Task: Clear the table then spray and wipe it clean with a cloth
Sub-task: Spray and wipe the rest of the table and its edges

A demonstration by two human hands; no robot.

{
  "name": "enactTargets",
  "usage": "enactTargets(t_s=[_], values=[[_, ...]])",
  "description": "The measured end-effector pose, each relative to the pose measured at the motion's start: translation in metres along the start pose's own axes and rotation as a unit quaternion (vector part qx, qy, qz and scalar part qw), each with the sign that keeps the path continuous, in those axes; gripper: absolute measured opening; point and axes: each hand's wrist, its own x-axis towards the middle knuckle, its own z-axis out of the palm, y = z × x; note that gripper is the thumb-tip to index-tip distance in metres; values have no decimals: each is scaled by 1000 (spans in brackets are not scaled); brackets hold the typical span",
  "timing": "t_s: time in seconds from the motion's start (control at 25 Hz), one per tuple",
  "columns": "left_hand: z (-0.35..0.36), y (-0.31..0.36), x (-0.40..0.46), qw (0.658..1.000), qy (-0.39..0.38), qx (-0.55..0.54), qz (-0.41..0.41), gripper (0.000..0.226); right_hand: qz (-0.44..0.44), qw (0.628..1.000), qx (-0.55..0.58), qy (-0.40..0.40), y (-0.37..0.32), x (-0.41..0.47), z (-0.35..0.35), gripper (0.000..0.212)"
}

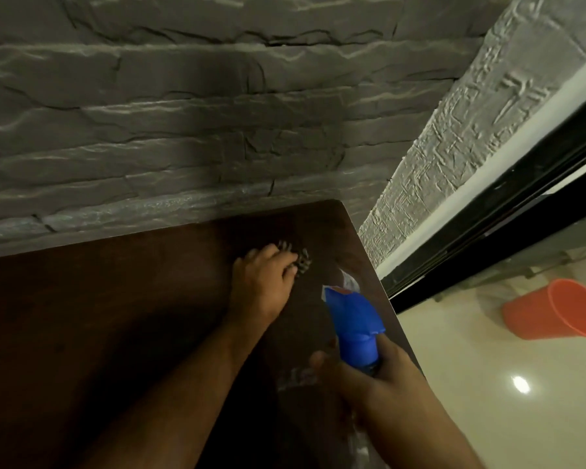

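The dark brown table [115, 316] fills the lower left, with its far right corner against the stone wall. My left hand [261, 282] presses a striped cloth [301, 262] flat on the table near that corner; only the cloth's edge shows past my fingers. My right hand [376, 370] grips a spray bottle with a blue trigger head [352, 319], its nozzle pointing toward the far corner. The bottle's body is hidden by my hand. Wet streaks [296, 379] shine on the table beside my right hand.
A dark stone wall [183, 130] runs along the table's far edge. A black-framed glass door [487, 231] stands to the right. An orange bucket [555, 309] lies tipped on the glossy cream floor [487, 384] beyond the table's right edge.
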Motion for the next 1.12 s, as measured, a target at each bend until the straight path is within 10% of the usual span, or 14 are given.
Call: enactTargets(t_s=[0.12,0.32,0.52,0.8,1.12], values=[[-12,-32,-58,998,42,13,37,27,6,1000,-1,4,2,-11,-11,33],[-12,-28,58,989,56,38,-132,29,-18,1000,-10,12,12,-14,-9,30],[-2,-4,-38,1000,9,2,10,31,-19,999,-25,-22,8,-18,0,36],[-9,-37,36,985,87,16,-151,32,-32,999,-32,-5,2,-11,7,29],[-19,-36,-68,993,71,-1,-97,28,1,998,-51,-35,-3,-1,8,29]])
